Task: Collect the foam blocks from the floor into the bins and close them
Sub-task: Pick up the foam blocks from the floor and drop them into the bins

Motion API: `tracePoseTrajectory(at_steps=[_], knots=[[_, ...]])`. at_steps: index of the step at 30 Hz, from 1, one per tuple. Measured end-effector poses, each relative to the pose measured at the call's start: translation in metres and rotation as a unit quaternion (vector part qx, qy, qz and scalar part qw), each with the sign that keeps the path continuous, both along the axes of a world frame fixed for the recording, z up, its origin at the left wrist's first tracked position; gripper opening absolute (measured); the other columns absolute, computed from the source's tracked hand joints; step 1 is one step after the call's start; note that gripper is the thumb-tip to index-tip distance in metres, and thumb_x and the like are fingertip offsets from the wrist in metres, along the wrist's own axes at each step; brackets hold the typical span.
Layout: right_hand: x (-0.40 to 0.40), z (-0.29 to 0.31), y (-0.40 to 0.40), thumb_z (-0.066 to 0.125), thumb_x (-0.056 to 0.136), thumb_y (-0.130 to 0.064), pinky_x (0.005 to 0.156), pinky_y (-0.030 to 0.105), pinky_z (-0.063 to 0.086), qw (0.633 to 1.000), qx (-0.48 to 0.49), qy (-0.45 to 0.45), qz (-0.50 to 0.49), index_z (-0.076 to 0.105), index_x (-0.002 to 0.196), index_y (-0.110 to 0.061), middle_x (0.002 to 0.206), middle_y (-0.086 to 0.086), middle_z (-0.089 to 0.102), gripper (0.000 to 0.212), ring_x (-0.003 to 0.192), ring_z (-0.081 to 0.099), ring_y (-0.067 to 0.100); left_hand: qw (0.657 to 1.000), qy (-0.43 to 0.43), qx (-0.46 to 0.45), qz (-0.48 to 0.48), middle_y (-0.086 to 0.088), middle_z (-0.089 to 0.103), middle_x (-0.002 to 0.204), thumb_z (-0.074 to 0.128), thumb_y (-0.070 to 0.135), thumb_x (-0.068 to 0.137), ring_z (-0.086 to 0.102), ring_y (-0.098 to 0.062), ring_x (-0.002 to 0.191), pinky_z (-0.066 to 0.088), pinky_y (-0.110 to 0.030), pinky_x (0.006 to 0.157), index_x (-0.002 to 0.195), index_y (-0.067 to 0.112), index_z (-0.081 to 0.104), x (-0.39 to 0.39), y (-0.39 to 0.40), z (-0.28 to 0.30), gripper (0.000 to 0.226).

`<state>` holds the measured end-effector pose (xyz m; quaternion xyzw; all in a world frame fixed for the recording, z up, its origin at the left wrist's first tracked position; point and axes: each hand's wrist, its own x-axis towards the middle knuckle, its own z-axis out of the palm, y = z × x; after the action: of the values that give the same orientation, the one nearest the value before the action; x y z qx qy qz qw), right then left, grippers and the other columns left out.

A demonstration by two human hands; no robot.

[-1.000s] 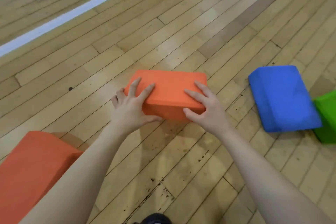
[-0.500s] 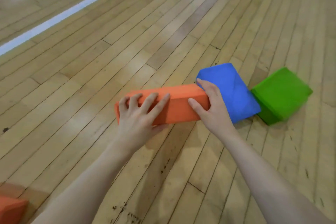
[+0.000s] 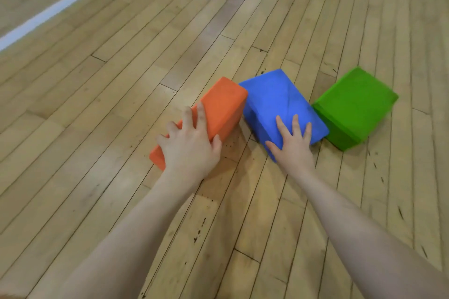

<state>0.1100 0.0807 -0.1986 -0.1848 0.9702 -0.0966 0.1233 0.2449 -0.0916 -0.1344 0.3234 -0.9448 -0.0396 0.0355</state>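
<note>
Three foam blocks are seen in a row on the wooden floor (image 3: 121, 109). The blue block (image 3: 274, 99) is taken as the middle thing here. The orange block (image 3: 223, 107) is found just to the left of the blue block, and their far corners are touching. The green block (image 3: 357, 102) is found just to the right of the blue block, pressed close against it. The orange block is gripped by the left hand (image 3: 192, 145), with the fingers curled over its top and the thumb tucked against its right side. The right hand (image 3: 294, 141) is laid flat on the near end of the blue block, with the fingers straight and spread. A white line (image 3: 60, 5) is painted on the floor far to the left of the blue block. No bins are seen.
</note>
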Motion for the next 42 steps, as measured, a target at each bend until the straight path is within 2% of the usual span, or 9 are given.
tracePoseTrajectory(at_steps=[5, 12, 17, 22, 26, 29, 33, 36, 42], knots=[[0.010, 0.011, 0.001, 0.041, 0.097, -0.041, 0.108, 0.051, 0.024, 1.000, -0.002, 0.030, 0.005, 0.017, 0.149, -0.029, 0.157, 0.013, 0.009, 0.058, 0.141, 0.000, 0.043, 0.999, -0.025, 0.017, -0.023, -0.005, 0.023, 0.145, 0.038, 0.056, 0.091, 0.040, -0.037, 0.113, 0.038, -0.044, 0.085, 0.149, 0.023, 0.006, 0.004, -0.005, 0.004, 0.074], [0.044, 0.044, 0.014, 0.041, 0.099, -0.031, 0.110, 0.040, 0.028, 0.965, -0.253, -0.042, -0.051, 0.031, 0.145, -0.027, 0.149, 0.002, 0.036, 0.048, 0.137, 0.030, 0.021, 0.995, 0.016, 0.090, 0.048, -0.007, 0.034, 0.141, 0.043, 0.060, 0.087, 0.042, -0.035, 0.114, 0.037, -0.041, 0.088, 0.145, 0.033, 0.026, 0.023, 0.008, 0.019, 0.066], [0.055, 0.058, 0.025, 0.027, 0.099, -0.041, 0.090, 0.043, 0.044, 0.989, -0.150, 0.001, -0.014, 0.021, 0.147, -0.031, 0.142, 0.001, 0.042, 0.049, 0.119, 0.048, 0.029, 0.992, -0.028, 0.119, -0.040, -0.008, 0.015, 0.147, 0.046, 0.054, 0.084, 0.041, -0.036, 0.113, 0.043, -0.040, 0.085, 0.149, 0.028, 0.009, 0.035, 0.024, 0.020, 0.079], [0.057, 0.072, 0.020, 0.040, 0.089, -0.060, 0.090, 0.044, 0.044, 0.998, -0.034, 0.035, 0.040, 0.004, 0.148, -0.037, 0.155, 0.008, 0.009, 0.072, 0.126, 0.035, 0.035, 0.985, -0.019, 0.162, -0.049, -0.002, 0.008, 0.149, 0.048, 0.055, 0.084, 0.042, -0.034, 0.112, 0.048, -0.039, 0.077, 0.148, 0.035, 0.007, 0.039, 0.027, 0.020, 0.078], [0.057, 0.074, 0.010, 0.049, 0.087, -0.055, 0.082, 0.039, 0.046, 0.994, 0.020, 0.059, 0.093, 0.017, 0.146, -0.041, 0.154, 0.007, 0.011, 0.068, 0.116, 0.041, 0.034, 0.983, -0.001, 0.174, -0.052, 0.000, 0.008, 0.153, 0.052, 0.056, 0.082, 0.043, -0.034, 0.115, 0.050, -0.041, 0.078, 0.142, 0.042, 0.017, 0.045, 0.028, 0.021, 0.071], [0.057, 0.078, 0.008, 0.052, 0.087, -0.045, 0.080, 0.036, 0.045, 0.997, -0.007, 0.043, 0.061, 0.026, 0.144, -0.039, 0.151, 0.008, 0.018, 0.063, 0.116, 0.042, 0.033, 0.983, -0.021, 0.172, -0.068, -0.002, 0.004, 0.155, 0.052, 0.052, 0.083, 0.043, -0.034, 0.116, 0.049, -0.040, 0.080, 0.145, 0.040, 0.014, 0.046, 0.027, 0.025, 0.074], [0.062, 0.092, 0.019, 0.056, 0.084, -0.043, 0.088, 0.037, 0.044, 0.995, -0.094, 0.032, 0.003, 0.037, 0.140, -0.039, 0.150, 0.007, 0.024, 0.059, 0.119, 0.045, 0.032, 0.985, 0.034, 0.154, -0.070, -0.002, 0.015, 0.154, 0.051, 0.046, 0.085, 0.044, -0.034, 0.113, 0.044, -0.039, 0.083, 0.143, 0.036, 0.029, 0.033, 0.026, 0.039, 0.063], [0.061, 0.114, 0.032, 0.057, 0.085, -0.042, 0.089, 0.032, 0.039, 0.988, -0.145, 0.021, -0.052, 0.038, 0.139, -0.042, 0.151, 0.001, 0.023, 0.058, 0.129, 0.038, 0.021, 0.981, 0.061, 0.154, -0.102, -0.002, 0.017, 0.153, 0.052, 0.045, 0.085, 0.045, -0.034, 0.112, 0.045, -0.041, 0.084, 0.142, 0.035, 0.033, 0.011, 0.031, 0.057, 0.061], [0.061, 0.187, 0.090, 0.059, 0.082, -0.046, 0.096, 0.031, 0.038, 0.963, -0.210, 0.056, -0.161, 0.039, 0.135, -0.048, 0.145, -0.005, 0.031, 0.057, 0.125, 0.040, 0.010, 0.958, 0.120, 0.170, -0.200, -0.001, 0.024, 0.150, 0.058, 0.045, 0.080, 0.046, -0.033, 0.116, 0.047, -0.043, 0.085, 0.139, 0.033, 0.039, -0.039, 0.064, 0.115, 0.063]])
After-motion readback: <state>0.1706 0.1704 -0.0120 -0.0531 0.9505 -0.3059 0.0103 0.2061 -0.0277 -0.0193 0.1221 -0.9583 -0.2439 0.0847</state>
